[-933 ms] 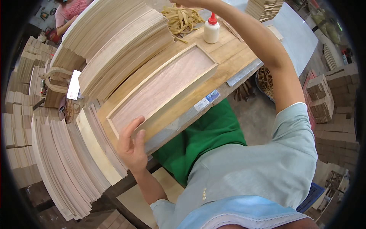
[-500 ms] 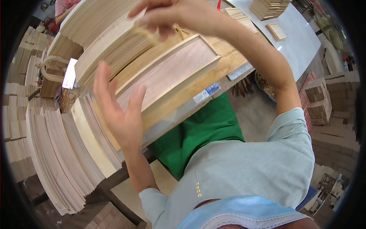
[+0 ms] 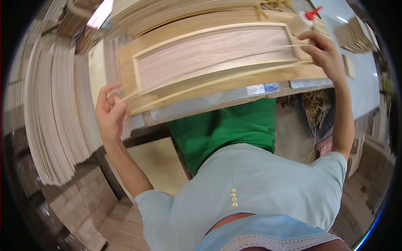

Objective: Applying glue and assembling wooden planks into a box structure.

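Observation:
A long shallow wooden tray (image 3: 184, 54) with a thin raised rim lies on a plywood board (image 3: 125, 56) at the bench edge. Over it, a pale yellow rubber band (image 3: 251, 74) is stretched into two strands. My left hand (image 3: 111, 111), fingers curled, grips one end of the band beside the tray's left corner. At the opposite end, my right hand (image 3: 322, 52) is closed on the band near the tray's right end. A white bottle (image 3: 300, 24) with a red nozzle stands just behind my right hand. Several yellow rubber bands (image 3: 276, 5) lie behind the tray.
Stacks of thin wooden strips (image 3: 54, 108) line the left side, with more boards (image 3: 180, 12) behind the tray. A phone (image 3: 100, 14) leans at the back left. Small wooden slats (image 3: 356, 35) stand at right. Below sits a bin (image 3: 316, 108) of yellowish loose material; green cloth (image 3: 226, 129) covers my lap.
My hands have moved apart, the right one from above the tray to its right end. The band is now stretched between them. The view has turned and shifted.

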{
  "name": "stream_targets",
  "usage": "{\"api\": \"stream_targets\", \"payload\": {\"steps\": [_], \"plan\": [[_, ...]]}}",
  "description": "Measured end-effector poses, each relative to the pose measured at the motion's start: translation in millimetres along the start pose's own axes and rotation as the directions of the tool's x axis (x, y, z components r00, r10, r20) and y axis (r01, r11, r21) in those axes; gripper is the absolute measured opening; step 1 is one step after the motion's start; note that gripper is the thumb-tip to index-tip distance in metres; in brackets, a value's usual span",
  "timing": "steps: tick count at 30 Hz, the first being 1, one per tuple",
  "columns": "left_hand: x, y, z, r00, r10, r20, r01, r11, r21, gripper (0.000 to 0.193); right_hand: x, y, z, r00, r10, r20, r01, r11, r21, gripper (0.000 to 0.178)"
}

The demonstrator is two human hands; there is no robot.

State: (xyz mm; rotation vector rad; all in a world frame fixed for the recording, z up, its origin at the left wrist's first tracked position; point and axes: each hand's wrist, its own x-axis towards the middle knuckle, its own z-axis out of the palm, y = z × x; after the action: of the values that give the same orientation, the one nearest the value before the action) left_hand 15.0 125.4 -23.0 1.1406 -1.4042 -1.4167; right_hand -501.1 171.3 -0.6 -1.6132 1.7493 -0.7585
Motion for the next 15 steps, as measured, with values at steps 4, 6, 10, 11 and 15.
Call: {"api": "stream_targets", "payload": {"steps": [4, 6, 10, 11, 15], "plan": [[21, -3, 0, 0.993, -0.121, -0.006, 0.120, 0.970, 0.211, 0.051, 12, 32, 7, 0.999, 0.045, -0.028, -0.040, 0.989, 0.144, 0.041], [31, -1, 4, 0.990, -0.141, -0.004, 0.138, 0.962, 0.237, 0.055, 20, 32, 11, 0.984, 0.157, 0.081, -0.170, 0.970, 0.176, 0.048], [47, -3, 4, 0.977, -0.209, 0.053, 0.192, 0.954, 0.230, 0.062, 30, 43, 11, 0.981, 0.125, 0.151, -0.147, 0.979, 0.145, 0.050], [49, -3, 2, 0.977, -0.209, 0.052, 0.192, 0.954, 0.231, 0.062, 33, 44, 12, 0.981, 0.124, 0.151, -0.146, 0.978, 0.146, 0.050], [57, -5, 2, 0.960, -0.247, 0.133, 0.226, 0.962, 0.150, 0.061, 40, 44, 12, 0.954, 0.153, 0.256, -0.224, 0.935, 0.275, 0.047]]}}
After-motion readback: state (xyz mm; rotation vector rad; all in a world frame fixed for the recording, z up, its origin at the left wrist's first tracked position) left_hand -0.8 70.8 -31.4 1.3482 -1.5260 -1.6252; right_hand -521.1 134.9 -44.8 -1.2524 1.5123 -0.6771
